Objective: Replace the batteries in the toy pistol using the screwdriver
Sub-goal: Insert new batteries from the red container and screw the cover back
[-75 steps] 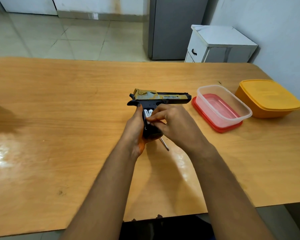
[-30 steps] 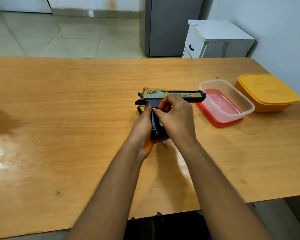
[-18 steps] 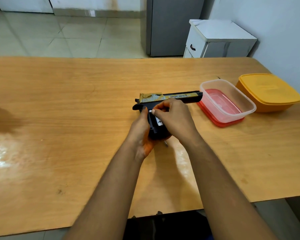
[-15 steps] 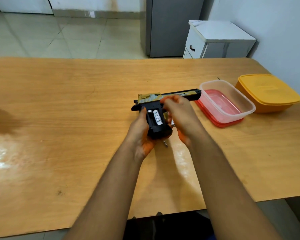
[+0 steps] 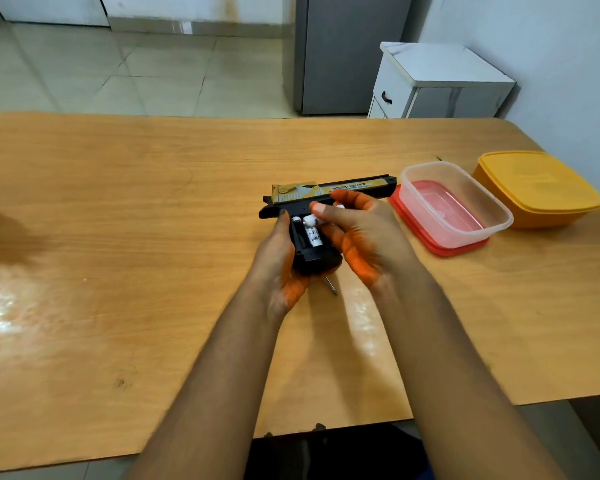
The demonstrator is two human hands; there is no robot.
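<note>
Flanking your pistol point(image 5: 329, 195) on the table point(image 5: 118, 209): clear tub point(image 5: 456, 206), orange box point(image 5: 537, 188); screwdriver point(image 5: 331, 286) tip pokes out beneath. Your left hand point(image 5: 279, 258) grips the grip. Right hand point(image 5: 359, 233) pinches a battery point(image 5: 314, 220) above the open compartment.

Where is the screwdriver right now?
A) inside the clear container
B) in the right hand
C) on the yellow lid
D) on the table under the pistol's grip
D: only the screwdriver tip shows on the table, poking out below the pistol grip and hands.
</note>
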